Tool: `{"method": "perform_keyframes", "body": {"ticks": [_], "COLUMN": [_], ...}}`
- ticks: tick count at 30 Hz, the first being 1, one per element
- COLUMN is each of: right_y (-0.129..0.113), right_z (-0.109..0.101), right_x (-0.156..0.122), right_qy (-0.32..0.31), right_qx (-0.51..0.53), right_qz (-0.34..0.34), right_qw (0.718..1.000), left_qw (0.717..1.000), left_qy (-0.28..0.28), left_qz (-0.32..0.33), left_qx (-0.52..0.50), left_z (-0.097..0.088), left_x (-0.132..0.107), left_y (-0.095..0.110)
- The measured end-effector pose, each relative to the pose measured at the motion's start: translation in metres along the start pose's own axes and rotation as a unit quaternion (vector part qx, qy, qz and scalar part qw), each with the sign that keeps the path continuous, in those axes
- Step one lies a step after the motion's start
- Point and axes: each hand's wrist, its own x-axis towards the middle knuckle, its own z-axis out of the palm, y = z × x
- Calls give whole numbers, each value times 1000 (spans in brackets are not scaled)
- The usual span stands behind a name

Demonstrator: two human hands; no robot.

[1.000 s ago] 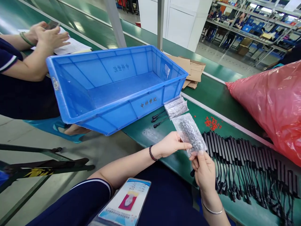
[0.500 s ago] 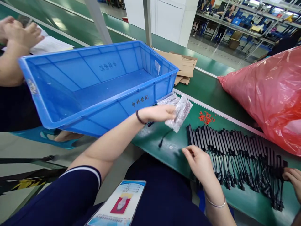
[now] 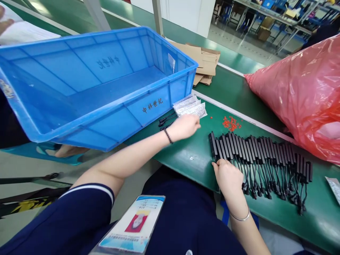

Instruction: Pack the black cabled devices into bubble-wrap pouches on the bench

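Observation:
My left hand (image 3: pixel 186 126) is in front of several bubble-wrap packets (image 3: pixel 190 105) that lie beside the blue crate. Its fingers are curled closed, and nothing shows in them. Short black cables (image 3: pixel 166 120) stick out from the packets' left ends. At the left end of a row of slim black bar-shaped devices with cables (image 3: pixel 255 150), my right hand (image 3: pixel 227 175) has its fingers closed around the lower end of the first black bar (image 3: pixel 213 144). That bar's cable is hidden by the hand.
The big blue crate (image 3: pixel 159 88) takes up the left of the green table (image 3: pixel 183 163). Small red rings (image 3: pixel 231 123) lie scattered behind the row. Flat cardboard pieces (image 3: pixel 207 62) are stacked at the back. A red plastic bag (image 3: pixel 300 85) bulges at the right.
My left hand has let go of the bubble-wrap packet, which now lies with the others. My right hand has closed on the first black bar. Another person's hand at the right has gone from view.

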Motion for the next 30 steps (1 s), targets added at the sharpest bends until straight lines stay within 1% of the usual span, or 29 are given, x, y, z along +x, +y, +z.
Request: {"method": "perform_keyframes", "body": {"ticks": [1,2,3,4,5,6,7,8,9,11,13,15,16,17,18,19,20,23,24,25,26,27,28,30], "right_y": [0,0,0,1,3,6,9,13,17,22,23,19,16,14,13,13,14,19,19,19,16,13,10,3], "right_z": [0,0,1,1,1,1,0,-2,-5,-12,-19,-25,-27,-28,-29,-28,-27,-22,-20,-19,-20,-21,-23,-29], "right_x": [1,2,3,4,5,6,6,6,6,3,-1,-6,-8,-9,-9,-8,-6,6,10,15,19,23,25,30], "right_qy": [1,3,7,13,22,32,41,48,52,48,38,27,21,16,12,11,20,94,124,151,172,190,208,242], "right_qx": [-2,-4,-6,-5,1,18,50,98,156,279,367,426,448,466,479,490,499,535,544,549,548,540,527,493], "right_qz": [-1,-3,-4,-6,-7,-6,-4,-1,2,6,-1,-24,-39,-51,-61,-64,-58,-13,-7,-10,-25,-45,-65,-97], "right_qw": [1000,1000,1000,1000,1000,999,998,994,986,959,929,904,893,883,875,869,864,840,830,822,818,818,821,830], "left_qw": [993,966,926,887,856,835,818,794,769,726,680,620,594,577,577,592,614,680,694,700,696,685,668,627], "left_qy": [-72,-152,-215,-254,-274,-278,-273,-266,-254,-213,-157,-107,-92,-82,-76,-73,-70,-67,-69,-71,-74,-80,-91,-132], "left_qz": [1,-16,-41,-62,-84,-100,-112,-124,-134,-139,-126,-109,-101,-95,-92,-92,-93,-84,-77,-72,-71,-73,-79,-84], "left_qx": [-95,-208,-309,-380,-430,-465,-494,-532,-571,-639,-705,-770,-793,-807,-808,-797,-781,-726,-712,-707,-710,-720,-735,-763], "left_z": [8,16,26,36,46,56,65,72,79,86,88,86,83,80,77,73,70,61,59,57,56,55,54,53], "left_x": [-14,-28,-41,-52,-61,-68,-73,-75,-77,-75,-71,-67,-66,-65,-66,-67,-69,-77,-80,-82,-85,-87,-89,-92], "left_y": [5,10,14,17,21,24,27,31,36,46,54,60,61,60,59,58,55,51,50,50,50,50,50,49]}}
